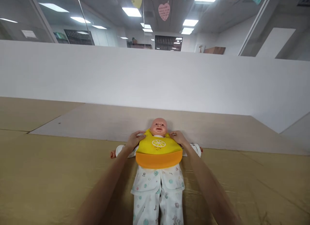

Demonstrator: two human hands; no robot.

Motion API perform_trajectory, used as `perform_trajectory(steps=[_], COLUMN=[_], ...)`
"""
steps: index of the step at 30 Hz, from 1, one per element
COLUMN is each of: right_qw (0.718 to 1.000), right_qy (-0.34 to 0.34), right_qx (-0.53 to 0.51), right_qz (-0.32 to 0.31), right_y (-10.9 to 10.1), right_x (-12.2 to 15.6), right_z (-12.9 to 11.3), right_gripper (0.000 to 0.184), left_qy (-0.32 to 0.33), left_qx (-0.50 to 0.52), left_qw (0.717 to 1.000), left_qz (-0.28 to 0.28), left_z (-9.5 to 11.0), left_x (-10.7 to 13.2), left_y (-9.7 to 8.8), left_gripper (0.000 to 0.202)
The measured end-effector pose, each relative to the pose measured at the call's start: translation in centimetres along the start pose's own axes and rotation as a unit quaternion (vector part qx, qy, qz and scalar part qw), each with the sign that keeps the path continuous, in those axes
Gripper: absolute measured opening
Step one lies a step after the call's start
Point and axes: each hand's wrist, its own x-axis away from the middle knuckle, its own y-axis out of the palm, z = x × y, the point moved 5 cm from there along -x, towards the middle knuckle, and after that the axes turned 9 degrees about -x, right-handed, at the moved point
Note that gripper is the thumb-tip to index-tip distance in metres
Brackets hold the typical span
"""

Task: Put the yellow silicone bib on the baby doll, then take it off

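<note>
A baby doll (158, 127) lies on its back on a tan mat (60, 176), dressed in a white patterned sleepsuit (157, 189) with small teal and pink prints. Over its chest sits a yellow silicone bib (158, 146) with a citrus-slice motif and an orange catch pocket (158, 159) along its lower edge. My left hand (134, 141) grips the bib's upper edge beside the doll's neck. On the other side, my right hand (178, 138) holds the bib's upper corner. The bib's fastening is hidden behind the neck.
A pale board (97, 123) lies beyond the doll's head, and a white low wall (155, 76) rises behind it. Past the wall stand glass partitions (266, 31), with paper hearts (164, 11) hanging from the ceiling.
</note>
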Motion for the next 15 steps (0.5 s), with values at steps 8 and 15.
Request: perform_trajectory(steps=[8,15], right_qw=[0.991,0.954], right_qy=[0.065,0.122], right_qx=[-0.113,-0.274], right_qz=[-0.015,-0.018], right_y=[-0.9,-0.7], right_x=[5.5,11.2], right_z=[-2.9,-3.9], right_gripper=[0.031,0.04], left_qy=[0.019,0.008], left_qx=[-0.048,-0.102], left_qw=[0.999,0.992], left_qz=[0.007,0.069], left_z=[2.3,2.2], left_x=[4.1,7.0], left_y=[-0.7,-1.7], left_gripper=[0.041,0.035])
